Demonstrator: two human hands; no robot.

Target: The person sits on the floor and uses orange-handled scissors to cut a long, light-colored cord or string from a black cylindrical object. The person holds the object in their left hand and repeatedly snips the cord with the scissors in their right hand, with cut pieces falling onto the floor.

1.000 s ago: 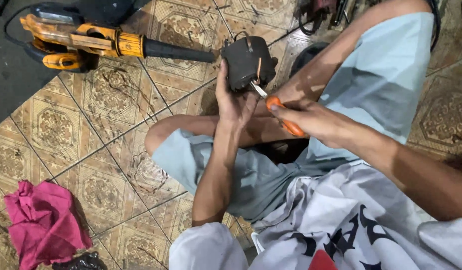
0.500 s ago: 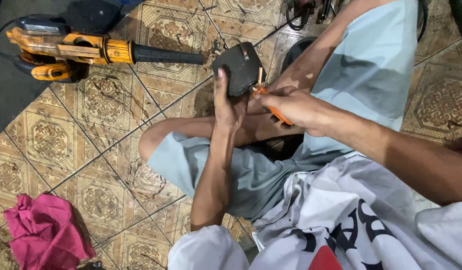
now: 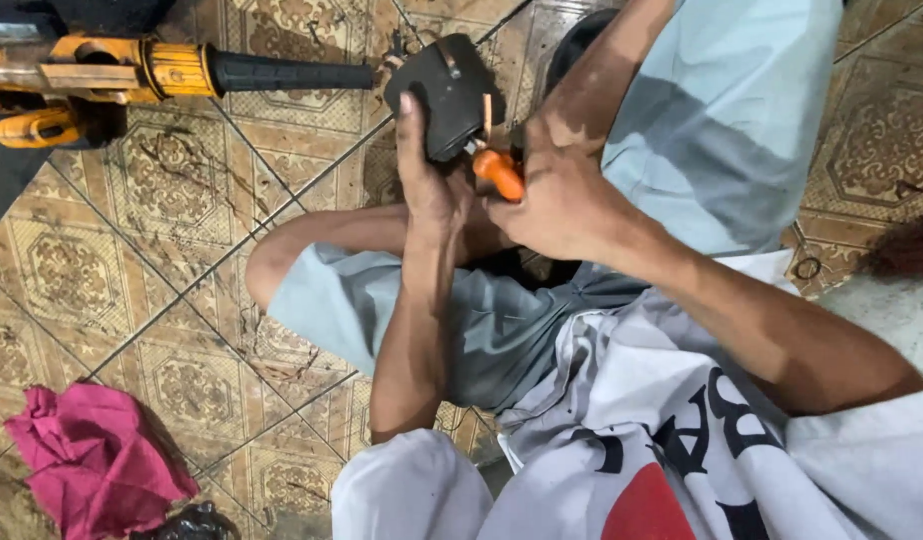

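The left hand (image 3: 432, 190) fingers are wrapping the black housing (image 3: 444, 92) at the end of the dark shaft (image 3: 292, 72), thumb up its side; the right hand (image 3: 562, 195) fingers are closing on an orange-handled screwdriver (image 3: 499, 172), now pressing closer under the housing than a second ago, the work drawing nearer. Left of the housing lies the yellow tool body (image 3: 102, 70); well below it, a pink rag (image 3: 92, 455) on the tiled floor (image 3: 182, 250).

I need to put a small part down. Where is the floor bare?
Bare tiled floor lies between the yellow tool, the bent knee and the pink rag. Around the black housing, both hands crowd it: left hand, right hand.
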